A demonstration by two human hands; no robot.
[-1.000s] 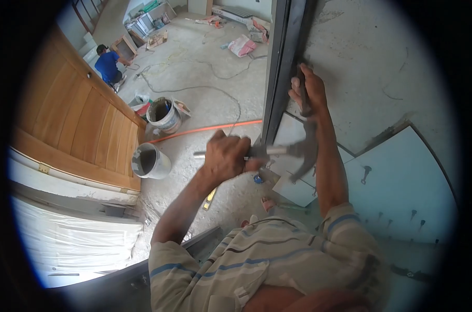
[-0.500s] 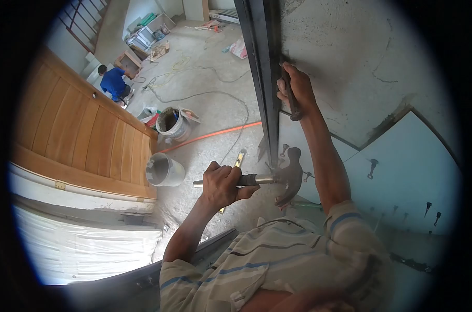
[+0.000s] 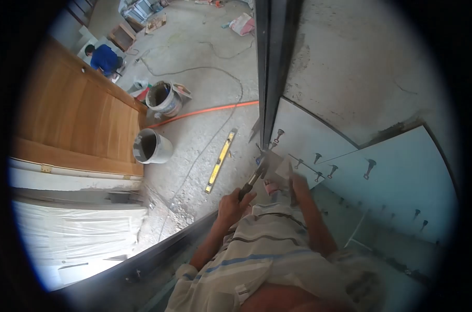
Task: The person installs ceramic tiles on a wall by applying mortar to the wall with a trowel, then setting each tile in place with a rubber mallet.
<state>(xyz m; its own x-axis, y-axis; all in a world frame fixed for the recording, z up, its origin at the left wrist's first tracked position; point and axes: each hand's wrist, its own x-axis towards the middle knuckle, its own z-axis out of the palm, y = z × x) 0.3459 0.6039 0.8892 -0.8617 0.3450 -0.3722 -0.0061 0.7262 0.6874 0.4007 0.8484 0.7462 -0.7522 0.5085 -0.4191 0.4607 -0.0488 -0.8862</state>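
Observation:
Low in front of my body, my left hand (image 3: 230, 208) is closed round the grip of a hammer (image 3: 251, 184), whose head is blurred near the foot of a dark metal frame (image 3: 270, 67). My right hand (image 3: 298, 184) is to the right of the hammer, closed on a dark, narrow tool (image 3: 291, 182) that is partly hidden. Pale tiles (image 3: 397, 166) lie on my right, with several small dark clips (image 3: 370, 167) standing along their joints and on their surface.
A yellow level (image 3: 220, 162) lies on the rough floor. Two buckets (image 3: 155, 146) stand beside a wooden door (image 3: 80, 114). An orange strip (image 3: 205, 110) and a cable (image 3: 205, 69) cross the floor. A person in blue (image 3: 105, 59) crouches at the far left.
Both hands have moved down, the right one away from the upper part of the metal frame. The hammer has swung from sideways to pointing forward. The view has shifted, showing more tiles.

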